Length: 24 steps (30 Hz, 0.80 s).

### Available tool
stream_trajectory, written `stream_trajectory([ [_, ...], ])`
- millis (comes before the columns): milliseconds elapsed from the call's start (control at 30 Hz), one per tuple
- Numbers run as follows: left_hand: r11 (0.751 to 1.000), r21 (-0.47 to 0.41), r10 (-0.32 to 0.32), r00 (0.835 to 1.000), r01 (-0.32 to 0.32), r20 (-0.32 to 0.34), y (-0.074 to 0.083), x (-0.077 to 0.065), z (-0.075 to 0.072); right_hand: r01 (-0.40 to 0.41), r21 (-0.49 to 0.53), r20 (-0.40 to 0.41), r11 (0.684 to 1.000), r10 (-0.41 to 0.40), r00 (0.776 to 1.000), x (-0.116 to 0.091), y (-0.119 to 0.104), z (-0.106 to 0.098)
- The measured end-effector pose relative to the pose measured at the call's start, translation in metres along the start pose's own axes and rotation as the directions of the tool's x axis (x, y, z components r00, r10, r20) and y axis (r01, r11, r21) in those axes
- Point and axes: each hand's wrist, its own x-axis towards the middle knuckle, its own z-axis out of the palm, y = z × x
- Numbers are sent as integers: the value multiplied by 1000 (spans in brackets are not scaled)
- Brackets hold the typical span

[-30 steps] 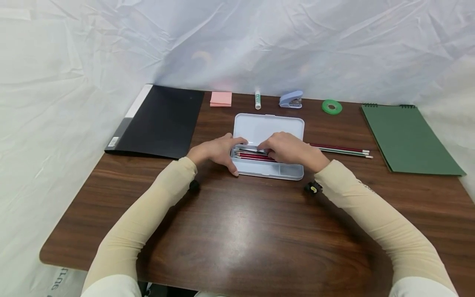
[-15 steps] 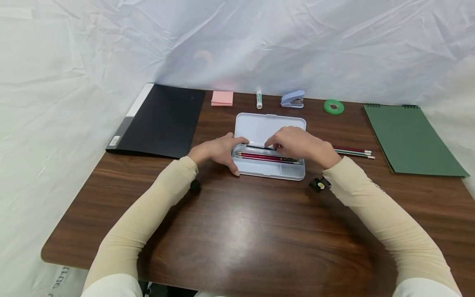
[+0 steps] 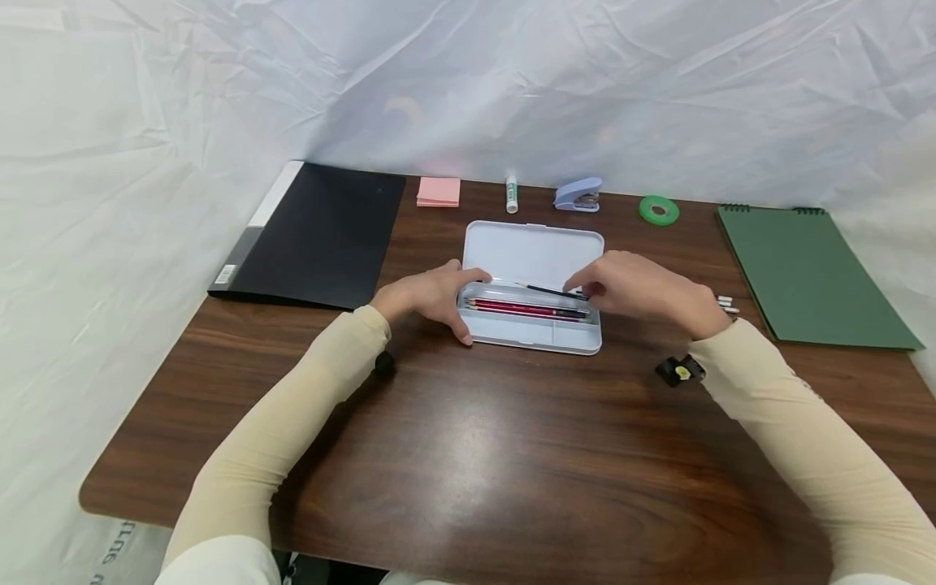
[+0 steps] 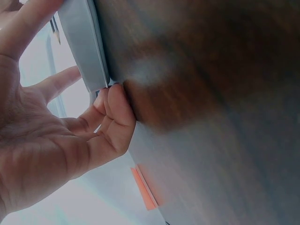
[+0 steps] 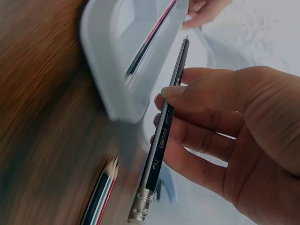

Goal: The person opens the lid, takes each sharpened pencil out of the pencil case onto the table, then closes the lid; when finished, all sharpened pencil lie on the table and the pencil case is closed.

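An open white pencil case (image 3: 504,331) lies mid-table with its lid (image 3: 537,248) folded back. My left hand (image 3: 436,296) grips its left end, thumb at the front corner and fingers along the back side. Red and dark pencils (image 3: 519,308) lie inside. Between thumb and fingers, my right hand (image 3: 636,284) pinches a black pencil (image 5: 161,126) with a metal ferrule and eraser end. In the head view this pencil slants over the back side of the case, its tip pointing left. Several loose pencils (image 5: 99,199) lie on the table by the case, mostly hidden by the right arm in the head view.
A black folder (image 3: 322,236) lies at the left, a green spiral pad (image 3: 812,276) at the right. Along the back are pink sticky notes (image 3: 439,192), a glue stick (image 3: 512,196), a lilac stapler (image 3: 578,195) and green tape (image 3: 659,210). White sheeting (image 3: 468,89) hangs behind.
My right hand has come out of the case and shifted right, drawing the black pencil with it. Its forearm now covers most of the loose pencils. The left hand stays in place.
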Motion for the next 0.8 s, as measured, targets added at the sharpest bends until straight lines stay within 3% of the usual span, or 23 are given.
stream_trajectory([
  [800, 1000, 6, -6, 1000, 6, -1, -2, 1, 1, -158, -24, -44, 987, 157, 987, -78, 69, 12],
])
